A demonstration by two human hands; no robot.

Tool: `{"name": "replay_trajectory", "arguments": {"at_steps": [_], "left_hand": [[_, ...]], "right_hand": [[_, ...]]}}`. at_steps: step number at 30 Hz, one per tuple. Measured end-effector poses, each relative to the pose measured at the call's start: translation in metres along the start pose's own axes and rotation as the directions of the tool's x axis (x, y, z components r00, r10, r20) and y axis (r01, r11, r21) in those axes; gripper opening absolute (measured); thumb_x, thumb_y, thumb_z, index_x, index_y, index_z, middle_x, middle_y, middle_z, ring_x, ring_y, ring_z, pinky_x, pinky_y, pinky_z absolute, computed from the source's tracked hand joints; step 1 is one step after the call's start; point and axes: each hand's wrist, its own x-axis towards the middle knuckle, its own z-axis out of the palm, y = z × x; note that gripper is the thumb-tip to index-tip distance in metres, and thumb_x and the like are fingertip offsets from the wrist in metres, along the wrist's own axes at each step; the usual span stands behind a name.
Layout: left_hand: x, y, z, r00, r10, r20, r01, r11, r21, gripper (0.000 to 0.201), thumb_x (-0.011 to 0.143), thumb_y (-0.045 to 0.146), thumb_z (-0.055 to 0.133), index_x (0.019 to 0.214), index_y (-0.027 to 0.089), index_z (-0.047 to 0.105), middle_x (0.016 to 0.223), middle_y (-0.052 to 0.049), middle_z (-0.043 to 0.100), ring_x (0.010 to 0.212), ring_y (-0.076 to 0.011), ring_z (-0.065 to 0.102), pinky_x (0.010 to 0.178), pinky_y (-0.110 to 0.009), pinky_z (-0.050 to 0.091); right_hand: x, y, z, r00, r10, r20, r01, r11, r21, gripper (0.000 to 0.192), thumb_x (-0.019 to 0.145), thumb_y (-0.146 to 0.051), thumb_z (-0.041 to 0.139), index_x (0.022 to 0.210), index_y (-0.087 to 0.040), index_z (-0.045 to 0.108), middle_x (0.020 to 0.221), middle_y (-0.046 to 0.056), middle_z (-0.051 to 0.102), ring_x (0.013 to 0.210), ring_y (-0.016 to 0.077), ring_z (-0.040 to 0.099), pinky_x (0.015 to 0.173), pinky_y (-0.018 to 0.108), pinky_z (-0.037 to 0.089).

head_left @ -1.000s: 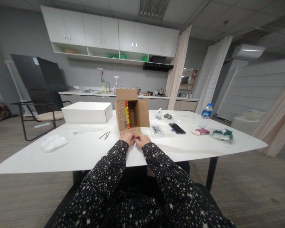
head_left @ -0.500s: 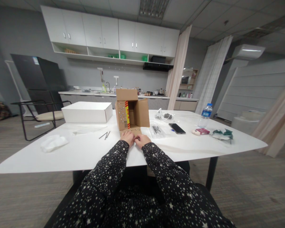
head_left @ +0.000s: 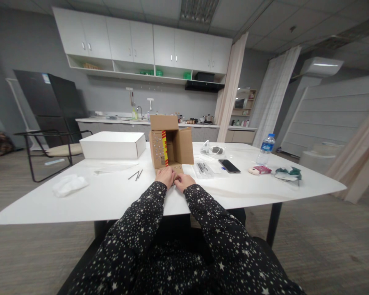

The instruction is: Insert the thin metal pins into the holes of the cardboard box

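Observation:
An open cardboard box (head_left: 186,146) stands on the table, its mouth facing me. Small pale dots cover its left side, beside a red and yellow strip. The front flap (head_left: 177,169) lies toward me and carries a few dots too. Over the near edge of this flap, my left hand (head_left: 165,176) is closed with the fingers bent together. My right hand (head_left: 184,181) meets it there, thumb and fingers pinched. Whatever sits between the fingertips is hidden. Left of the hands lie a few long metal nails or screws (head_left: 138,175).
A white box (head_left: 113,145) and crumpled white tissue (head_left: 70,185) are at left. Rightward lie a clear plastic case (head_left: 205,169), a phone (head_left: 229,166), a white corded device (head_left: 213,149), a pink packet (head_left: 260,170), a green-and-white wrapper (head_left: 287,174) and a water bottle (head_left: 266,149).
My left hand has lifted and tilted slightly, its fingers more bunched toward the right hand. My right hand, the box and the other objects look unchanged.

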Motion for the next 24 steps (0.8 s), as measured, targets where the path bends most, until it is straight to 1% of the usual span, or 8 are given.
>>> {"name": "replay_trajectory", "arguments": {"at_steps": [6,11,18,24], "left_hand": [[0.001,-0.0002,-0.0002,1.0,-0.028,-0.01,0.028,0.999,-0.015,0.025,0.093,0.031,0.034,0.101,0.016,0.052,0.105,-0.012,0.065,0.107,-0.0229,0.058,0.094,-0.038,0.038],[0.0006,0.0004,-0.0044,0.999,-0.036,-0.014,0.036,0.999,-0.028,0.021,0.092,0.029,0.036,0.1,0.017,0.052,0.103,-0.01,0.066,0.106,-0.0225,0.058,0.093,-0.037,0.039],[-0.0011,0.0002,-0.0093,0.991,-0.021,-0.13,0.006,0.994,-0.113,0.017,0.089,0.031,0.042,0.096,0.02,0.053,0.102,-0.006,0.064,0.101,-0.0213,0.058,0.087,-0.035,0.041],[-0.0002,-0.0004,-0.0087,0.986,-0.007,-0.167,-0.012,0.993,-0.117,0.018,0.089,0.031,0.044,0.095,0.02,0.056,0.1,-0.007,0.063,0.098,-0.0214,0.057,0.085,-0.034,0.042]], "right_hand": [[-0.0003,0.0,0.0002,1.0,0.002,-0.004,-0.002,1.0,0.004,0.021,0.08,-0.033,0.052,0.089,-0.025,0.068,0.087,0.002,0.069,0.084,0.0178,0.062,0.068,0.024,0.042],[-0.0012,-0.0007,-0.0014,1.0,-0.003,0.001,0.003,1.0,0.01,0.021,0.079,-0.032,0.051,0.088,-0.024,0.068,0.086,0.002,0.069,0.083,0.0177,0.062,0.067,0.024,0.041],[-0.0024,-0.002,-0.0024,1.0,0.003,-0.009,-0.003,1.0,0.007,0.022,0.079,-0.032,0.051,0.089,-0.024,0.068,0.085,0.003,0.069,0.082,0.0179,0.062,0.067,0.024,0.041],[-0.0025,-0.0022,-0.0028,1.0,0.003,-0.007,-0.003,1.0,0.004,0.022,0.078,-0.032,0.051,0.089,-0.024,0.068,0.085,0.002,0.069,0.082,0.0175,0.062,0.067,0.024,0.041]]}}
